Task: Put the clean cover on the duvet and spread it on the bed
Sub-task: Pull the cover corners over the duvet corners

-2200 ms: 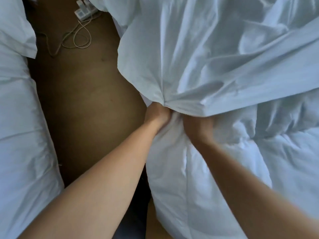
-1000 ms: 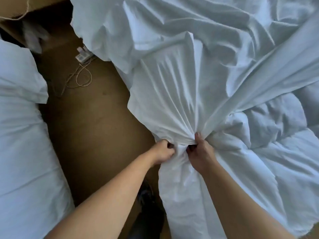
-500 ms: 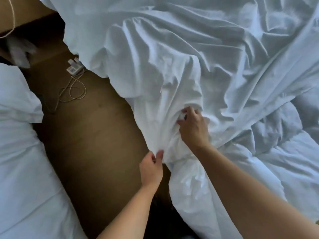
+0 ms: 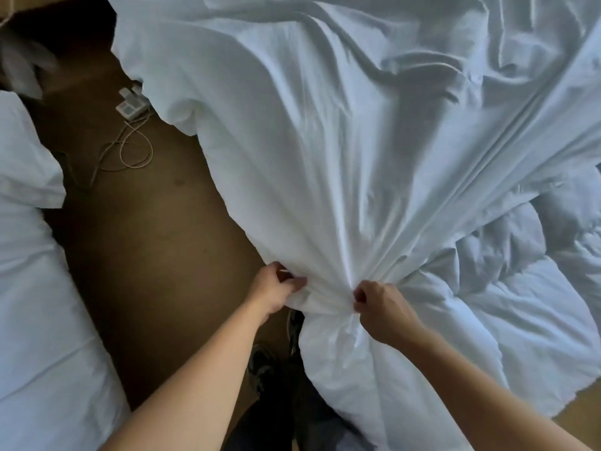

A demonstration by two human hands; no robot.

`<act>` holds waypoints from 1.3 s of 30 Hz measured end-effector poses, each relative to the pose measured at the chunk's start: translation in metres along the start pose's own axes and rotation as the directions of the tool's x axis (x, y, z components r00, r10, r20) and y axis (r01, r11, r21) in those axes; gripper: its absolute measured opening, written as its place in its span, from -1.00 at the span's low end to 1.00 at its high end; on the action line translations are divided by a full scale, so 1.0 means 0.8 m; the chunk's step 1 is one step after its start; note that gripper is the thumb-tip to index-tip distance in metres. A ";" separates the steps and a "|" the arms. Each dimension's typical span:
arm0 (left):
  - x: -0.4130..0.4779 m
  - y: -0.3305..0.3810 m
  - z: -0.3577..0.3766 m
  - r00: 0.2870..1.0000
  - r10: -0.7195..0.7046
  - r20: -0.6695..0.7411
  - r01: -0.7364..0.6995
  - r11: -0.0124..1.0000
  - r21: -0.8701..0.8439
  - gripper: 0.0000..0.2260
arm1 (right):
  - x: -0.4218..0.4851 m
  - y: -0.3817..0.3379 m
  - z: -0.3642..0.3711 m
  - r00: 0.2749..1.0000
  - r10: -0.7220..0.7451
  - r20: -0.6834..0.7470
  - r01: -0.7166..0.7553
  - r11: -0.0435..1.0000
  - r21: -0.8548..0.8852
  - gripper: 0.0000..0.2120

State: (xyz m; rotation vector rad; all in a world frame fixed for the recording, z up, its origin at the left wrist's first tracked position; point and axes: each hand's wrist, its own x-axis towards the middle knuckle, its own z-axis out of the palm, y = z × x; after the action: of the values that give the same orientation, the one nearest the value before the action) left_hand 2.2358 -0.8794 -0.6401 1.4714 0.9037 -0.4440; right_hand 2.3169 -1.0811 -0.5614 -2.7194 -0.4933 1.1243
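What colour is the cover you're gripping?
Plain white cover, no pattern; head view.

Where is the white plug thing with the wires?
The plug strip lies upper left in the head view, on the brown floor, beside the edge of the white cover.

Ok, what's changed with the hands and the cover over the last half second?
The left hand, open beside the edge of the cover half a second ago, now grips that edge. The right hand has come down from higher on the cover and grips bunched cloth beside it. The cover is drawn tighter. Unchanged: the duvet on the right still bare, power strip and cable on the floor.
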 end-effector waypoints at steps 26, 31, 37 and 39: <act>-0.006 0.170 0.075 0.855 0.322 -0.406 -0.186 0.922 0.339 -0.88 | 0.067 -0.009 -0.135 0.960 -0.100 -0.260 0.099 0.995 -0.017 -0.73; -0.025 0.188 0.072 0.897 0.344 -0.278 -0.242 0.908 0.341 -0.94 | 0.164 -0.068 -0.179 0.960 0.047 -0.278 0.044 0.949 0.313 -0.36; -0.026 0.228 0.089 0.960 0.276 -0.044 -0.242 0.902 0.357 -0.90 | 0.201 -0.062 -0.177 0.982 0.149 -0.114 -0.067 0.846 0.529 -0.91; -0.018 0.241 0.084 0.949 0.291 -0.124 -0.240 0.918 0.315 -0.89 | 0.201 -0.037 -0.200 0.962 0.173 -0.211 -0.039 0.851 0.523 -0.88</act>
State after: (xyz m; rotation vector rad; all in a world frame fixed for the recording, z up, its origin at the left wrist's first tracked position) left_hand 2.3875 -0.9281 -0.5124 1.9031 0.7736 -0.2610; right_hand 2.5299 -0.9991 -0.5466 -2.3737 0.0090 0.7687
